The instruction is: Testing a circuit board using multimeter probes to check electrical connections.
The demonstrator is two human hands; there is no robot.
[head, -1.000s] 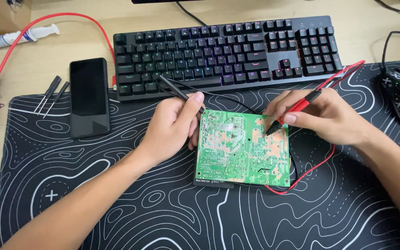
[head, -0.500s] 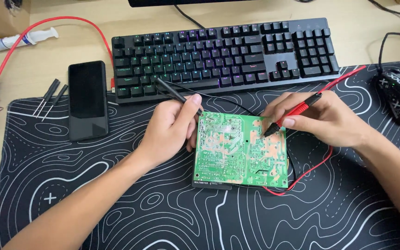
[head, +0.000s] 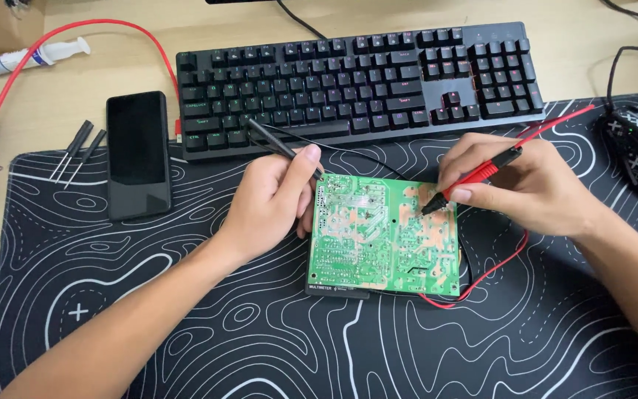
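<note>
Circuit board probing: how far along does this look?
Set up: the green board lies solder side up on the mat. In hand: the right hand presses the red probe to the board's upper right; the left hand holds the black probe at its upper left edge. No meter reading shows, so what remains cannot be told.

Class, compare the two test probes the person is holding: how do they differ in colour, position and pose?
The red probe is in the right hand; the black probe is in the left hand. The red probe's tip meets the circuit board near its upper right, the black probe's near its upper left. The red probe slants up to the right, the black one up to the left. Both are held like pens.
</note>
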